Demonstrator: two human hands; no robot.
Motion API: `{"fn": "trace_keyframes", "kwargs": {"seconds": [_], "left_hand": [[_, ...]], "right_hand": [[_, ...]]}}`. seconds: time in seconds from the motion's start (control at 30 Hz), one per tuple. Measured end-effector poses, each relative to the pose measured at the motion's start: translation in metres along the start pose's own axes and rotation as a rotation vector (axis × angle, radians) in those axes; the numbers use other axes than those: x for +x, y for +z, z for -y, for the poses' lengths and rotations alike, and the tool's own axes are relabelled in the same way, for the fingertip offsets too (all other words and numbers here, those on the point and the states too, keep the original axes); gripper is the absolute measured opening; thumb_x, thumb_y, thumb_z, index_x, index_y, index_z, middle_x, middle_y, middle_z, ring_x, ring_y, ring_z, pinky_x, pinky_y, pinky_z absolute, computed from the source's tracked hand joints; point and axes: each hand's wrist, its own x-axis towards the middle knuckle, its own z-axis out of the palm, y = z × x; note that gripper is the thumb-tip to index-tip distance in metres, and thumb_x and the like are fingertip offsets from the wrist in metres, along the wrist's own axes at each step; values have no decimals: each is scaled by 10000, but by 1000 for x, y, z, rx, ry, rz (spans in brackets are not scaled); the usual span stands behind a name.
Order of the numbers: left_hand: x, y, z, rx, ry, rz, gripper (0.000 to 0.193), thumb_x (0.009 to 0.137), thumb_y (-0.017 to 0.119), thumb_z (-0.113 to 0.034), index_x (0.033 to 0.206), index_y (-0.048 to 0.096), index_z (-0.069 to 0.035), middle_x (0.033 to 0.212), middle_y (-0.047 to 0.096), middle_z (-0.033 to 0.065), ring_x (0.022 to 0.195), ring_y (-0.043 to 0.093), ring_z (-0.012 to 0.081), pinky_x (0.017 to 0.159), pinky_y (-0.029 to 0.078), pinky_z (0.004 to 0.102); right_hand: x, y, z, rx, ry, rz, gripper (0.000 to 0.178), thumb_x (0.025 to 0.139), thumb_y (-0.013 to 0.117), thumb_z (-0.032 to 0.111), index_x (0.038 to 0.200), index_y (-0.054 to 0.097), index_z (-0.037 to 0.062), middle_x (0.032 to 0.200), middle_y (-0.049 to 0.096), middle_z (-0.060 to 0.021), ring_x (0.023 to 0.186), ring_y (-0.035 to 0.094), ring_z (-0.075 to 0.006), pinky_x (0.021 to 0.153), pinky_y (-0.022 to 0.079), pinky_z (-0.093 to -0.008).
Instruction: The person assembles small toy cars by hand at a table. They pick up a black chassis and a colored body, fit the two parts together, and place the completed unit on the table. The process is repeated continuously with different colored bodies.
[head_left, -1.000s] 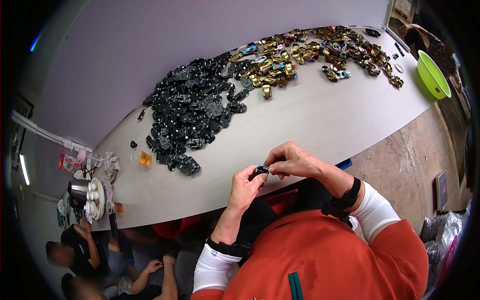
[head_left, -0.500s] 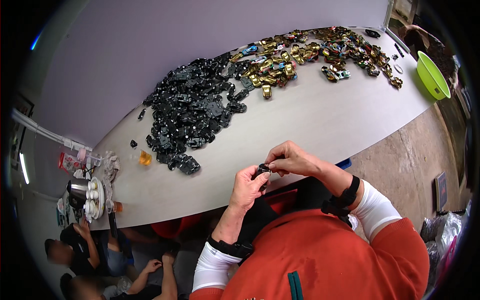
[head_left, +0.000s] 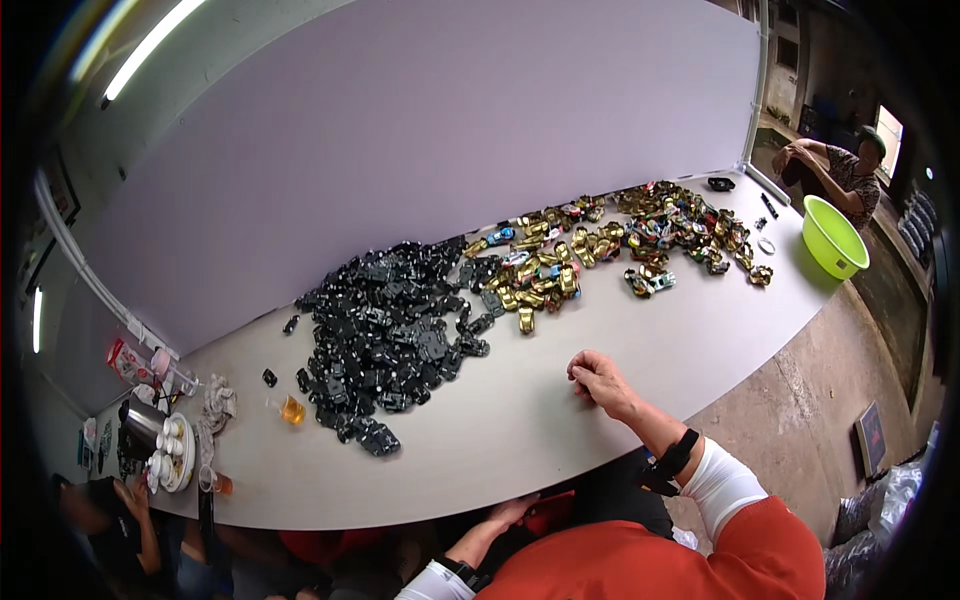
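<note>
My right hand [head_left: 597, 383] is raised over the front part of the table [head_left: 500, 420], fingers curled in. Whether something small sits inside it is hidden. Low at the table's front edge rests my left hand [head_left: 511, 510], its fingers loosely stretched beside a red surface [head_left: 550, 513]; I see nothing held in it. To the left of my right hand spreads a large pile of black toy car bases [head_left: 385, 335]. Gold toy car bodies [head_left: 540, 280] lie beyond it, and a pile of mixed-colour toy cars [head_left: 690, 225] continues to the right.
A green basin [head_left: 833, 240] stands at the table's right end, with a person [head_left: 850, 180] behind it. At the left are a cup of amber drink [head_left: 291, 410], a cloth [head_left: 217, 403] and a tray of white cups [head_left: 177, 455]. Another person [head_left: 125, 530] sits at lower left.
My hands, together on a small black toy car part before, are now apart. The left has dropped to the table's edge; the right stays raised, fingers curled. The view has tilted up.
</note>
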Motion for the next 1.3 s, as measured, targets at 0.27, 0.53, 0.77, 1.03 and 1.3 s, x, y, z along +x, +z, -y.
{"fn": "trace_keyframes", "kwargs": {"seconds": [0.27,0.53,0.77,1.03,1.3], "left_hand": [[-30,-5,4,777,512,-243,430,843,562,-301,1156,518,-10,1086,585,175,1037,538,310,888,414,393],[-153,-77,-47,551,422,168,416,830,610,-277,1144,544,-11,1077,581,214,1017,549,344,851,443,392],[-151,-188,-126,455,565,-1162,615,668,745,-120,1194,463,28,1075,523,185,927,530,314,804,445,379],[-88,-265,-83,455,275,-1536,1049,609,737,-519,1416,165,-171,1363,231,292,1222,265,460,1002,238,526],[-71,-224,-90,539,237,-1487,989,668,628,-603,1356,242,-7,1370,225,287,1235,259,425,1016,230,507]], "right_hand": [[155,-30,62,-889,-324,-194,218,825,584,220,1021,646,146,787,560,-97,796,558,-279,708,453,-335],[271,10,78,-1403,-159,90,366,907,436,330,1268,431,385,1425,245,-60,1297,222,-350,968,193,-684],[255,9,60,-1319,-270,187,283,901,465,230,1176,533,248,1236,433,-71,1161,362,-313,897,338,-578],[272,-33,-11,-1239,-591,194,217,880,472,110,1084,535,70,1231,448,-165,1131,391,-349,951,338,-423],[244,-17,-8,-1285,-570,168,218,895,453,133,1093,521,71,1223,453,-153,1081,420,-352,926,356,-409]]}}
